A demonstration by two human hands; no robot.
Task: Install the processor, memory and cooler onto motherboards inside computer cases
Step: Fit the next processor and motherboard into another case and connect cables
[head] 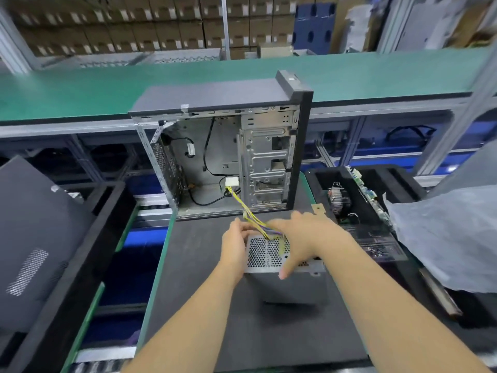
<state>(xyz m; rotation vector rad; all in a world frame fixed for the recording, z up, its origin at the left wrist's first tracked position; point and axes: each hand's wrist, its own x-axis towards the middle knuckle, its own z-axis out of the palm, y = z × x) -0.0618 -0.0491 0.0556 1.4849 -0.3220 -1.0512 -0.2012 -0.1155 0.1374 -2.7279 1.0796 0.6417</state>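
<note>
Hands meet at a grey power supply on the desk, just in front of the open computer case: left hand grips its side, right hand lies spread across its top and the yellow cables running into the case.

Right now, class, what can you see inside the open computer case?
Inside the computer case: a metal drive cage, black cables, a white connector trailing yellow wires. No motherboard shows. The perforated rear wall hides the corner behind it.
</note>
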